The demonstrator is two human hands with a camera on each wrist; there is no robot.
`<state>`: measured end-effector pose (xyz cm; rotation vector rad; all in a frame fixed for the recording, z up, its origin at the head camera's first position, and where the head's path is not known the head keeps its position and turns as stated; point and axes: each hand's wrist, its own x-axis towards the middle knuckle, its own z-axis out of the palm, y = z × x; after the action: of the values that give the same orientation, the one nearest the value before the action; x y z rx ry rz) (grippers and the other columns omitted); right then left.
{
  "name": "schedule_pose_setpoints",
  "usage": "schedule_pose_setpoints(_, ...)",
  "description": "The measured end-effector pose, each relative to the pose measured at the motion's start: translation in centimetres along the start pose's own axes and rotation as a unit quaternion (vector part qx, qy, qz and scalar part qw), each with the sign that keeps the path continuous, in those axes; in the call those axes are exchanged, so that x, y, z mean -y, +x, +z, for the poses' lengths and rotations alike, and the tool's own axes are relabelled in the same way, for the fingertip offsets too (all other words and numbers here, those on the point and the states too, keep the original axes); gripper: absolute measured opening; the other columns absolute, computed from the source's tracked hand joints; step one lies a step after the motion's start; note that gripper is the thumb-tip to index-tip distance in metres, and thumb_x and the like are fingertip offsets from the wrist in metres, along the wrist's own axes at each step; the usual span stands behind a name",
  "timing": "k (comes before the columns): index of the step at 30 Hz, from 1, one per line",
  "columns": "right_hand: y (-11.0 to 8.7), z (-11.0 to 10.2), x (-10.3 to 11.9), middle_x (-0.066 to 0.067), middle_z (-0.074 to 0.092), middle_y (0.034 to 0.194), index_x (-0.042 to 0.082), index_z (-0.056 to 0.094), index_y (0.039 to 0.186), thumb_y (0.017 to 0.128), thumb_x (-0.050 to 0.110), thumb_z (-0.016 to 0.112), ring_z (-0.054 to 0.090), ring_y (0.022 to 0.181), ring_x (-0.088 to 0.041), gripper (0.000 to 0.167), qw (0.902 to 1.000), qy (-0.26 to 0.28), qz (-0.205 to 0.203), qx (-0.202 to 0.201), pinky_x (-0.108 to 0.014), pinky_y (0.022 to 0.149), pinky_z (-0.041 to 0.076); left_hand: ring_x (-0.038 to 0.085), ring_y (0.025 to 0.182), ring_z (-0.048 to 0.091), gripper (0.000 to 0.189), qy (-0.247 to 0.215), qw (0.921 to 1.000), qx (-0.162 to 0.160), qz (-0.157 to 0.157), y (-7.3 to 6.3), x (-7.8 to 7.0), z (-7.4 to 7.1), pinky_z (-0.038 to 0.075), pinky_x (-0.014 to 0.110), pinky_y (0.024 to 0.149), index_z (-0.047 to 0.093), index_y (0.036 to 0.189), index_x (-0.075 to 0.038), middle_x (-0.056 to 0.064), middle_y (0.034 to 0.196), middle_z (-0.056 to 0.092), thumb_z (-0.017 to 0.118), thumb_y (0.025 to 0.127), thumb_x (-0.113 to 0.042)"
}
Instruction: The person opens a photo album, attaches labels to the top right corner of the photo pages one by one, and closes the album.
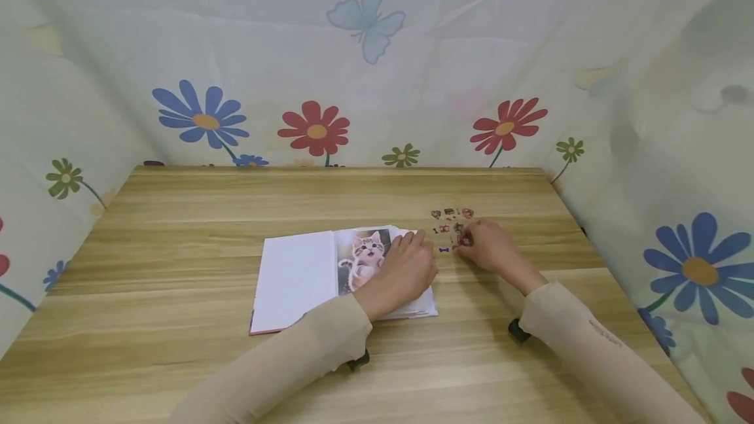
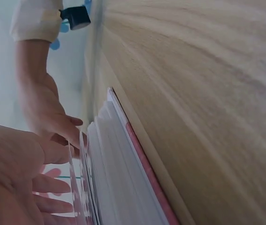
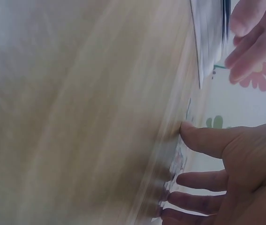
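An open album (image 1: 294, 280) lies on the table, a blank white page at left and a kitten picture (image 1: 368, 254) at right. My left hand (image 1: 406, 267) rests over its right side. In the left wrist view that hand's relaxed fingers (image 2: 53, 184) and thumb touch raised clear plastic sheets (image 2: 79, 187) at the page edges. Right of the album lies a clear sheet of small stickers (image 1: 444, 229). My right hand (image 1: 491, 247) touches its right side, covering part of it. In the right wrist view, thumb and fingers (image 3: 201, 180) stand apart, fingertips on the sheet.
The wood-grain table (image 1: 177, 201) reaches back to a white flowered cloth (image 1: 365, 129) that hangs on several sides. A dark wrist device (image 1: 520, 331) sits under the right sleeve, and another (image 1: 358, 361) under the left.
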<state>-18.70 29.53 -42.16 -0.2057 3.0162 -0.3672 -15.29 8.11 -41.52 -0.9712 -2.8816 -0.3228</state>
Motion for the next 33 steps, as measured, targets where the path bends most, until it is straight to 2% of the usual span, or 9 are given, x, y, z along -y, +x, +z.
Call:
schedule_pose_setpoints(6,-1.5,0.0,0.6,-0.023,0.065,0.112,-0.009,0.069,0.116,0.092,0.033,0.080,0.061,0.099,-0.037,0.050,0.9997,-0.010,0.005,0.021,-0.053,0.085,0.052,0.034,0.127,0.055,0.044,-0.002,0.9997,0.024,-0.006,0.2,-0.1,0.3,0.044,0.049,0.108,0.070,0.126,-0.002,0.020,0.141,0.058,0.072,0.097,-0.035)
schedule_pose_setpoints(13,-3.3,-0.1,1.2,-0.019,0.063,0.105,-0.009,0.069,0.113,0.089,0.033,0.082,0.057,0.090,-0.030,0.051,0.9990,-0.022,0.003,0.038,-0.047,0.078,0.050,0.033,0.127,0.054,0.043,-0.001,0.9992,0.040,-0.009,0.4,0.0,1.0,0.042,0.047,0.110,0.070,0.124,-0.001,0.017,0.135,0.060,0.072,0.095,-0.033)
schedule_pose_setpoints(19,-4.8,-0.1,1.6,-0.024,0.064,0.111,-0.010,0.069,0.116,0.087,0.035,0.084,0.062,0.096,-0.035,0.055,0.9988,-0.041,-0.009,0.023,-0.051,0.081,0.054,0.037,0.138,0.048,0.051,-0.008,0.9979,0.063,-0.011,0.5,-0.2,1.1,0.033,0.051,0.119,0.067,0.129,0.001,0.019,0.143,0.056,0.073,0.096,-0.038)
schedule_pose_setpoints(26,-6.1,0.0,2.0,-0.025,0.065,0.112,-0.009,0.068,0.118,0.086,0.036,0.084,0.062,0.096,-0.034,0.058,0.9985,-0.048,-0.011,0.025,-0.051,0.084,0.054,0.033,0.134,0.048,0.054,-0.001,0.9971,0.076,-0.012,0.7,-0.6,1.2,0.032,0.054,0.118,0.067,0.128,-0.001,0.017,0.139,0.057,0.072,0.095,-0.043)
schedule_pose_setpoints(33,-7.1,-0.2,2.4,-0.018,0.062,0.107,-0.007,0.070,0.111,0.086,0.034,0.085,0.057,0.092,-0.028,0.050,0.9990,-0.032,0.000,0.032,-0.048,0.080,0.052,0.032,0.132,0.049,0.065,0.031,0.9963,0.080,-0.003,0.9,-0.9,1.9,0.033,0.056,0.116,0.063,0.136,0.000,0.013,0.137,0.058,0.070,0.096,-0.050)
